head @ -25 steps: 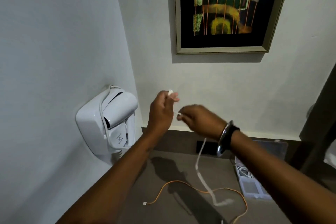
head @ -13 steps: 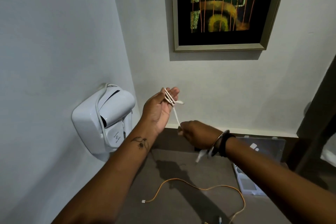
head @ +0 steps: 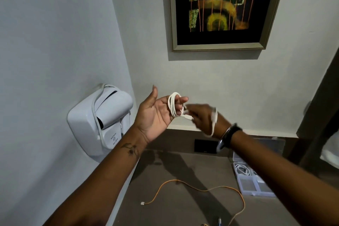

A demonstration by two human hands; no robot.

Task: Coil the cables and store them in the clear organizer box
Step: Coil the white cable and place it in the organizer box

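Both forearms bare, no sleeves. Small dark tattoo [head: 130, 148] on inner L forearm, near wrist. R wrist: black band [head: 231, 135] w/ silver metal bangle [head: 222, 140] beside it. Hands bare, no gloves.

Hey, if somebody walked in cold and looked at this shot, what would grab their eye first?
Probably the white cable looped around the fingers of the raised left hand at centre, with the blurred right hand feeding its loose end. Next, the colourful framed painting on the wall above, and the orange cable sprawled uncoiled on the dark counter below.
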